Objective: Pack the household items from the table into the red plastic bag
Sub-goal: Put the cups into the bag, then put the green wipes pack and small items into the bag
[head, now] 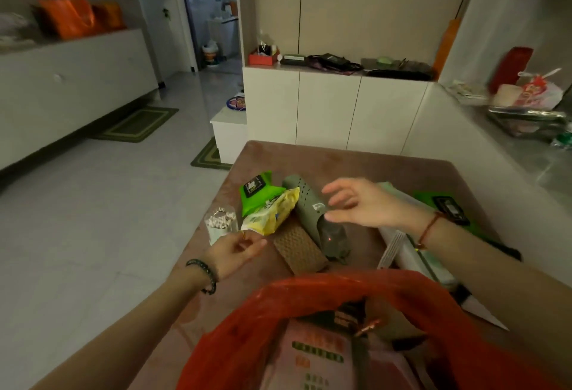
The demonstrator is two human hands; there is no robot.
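Bare table [346, 160] beyond clustered packets [272, 213].

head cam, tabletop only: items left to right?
Cotton swab jar → yellow packet → grey-green perforated case → right hand → white flat pack → green packet at the right edge. The other green packet and the brown mat overlap these, so they are left out.

A home: white cabinets [328, 105], tiled floor [93, 204], green doormats [139, 123].
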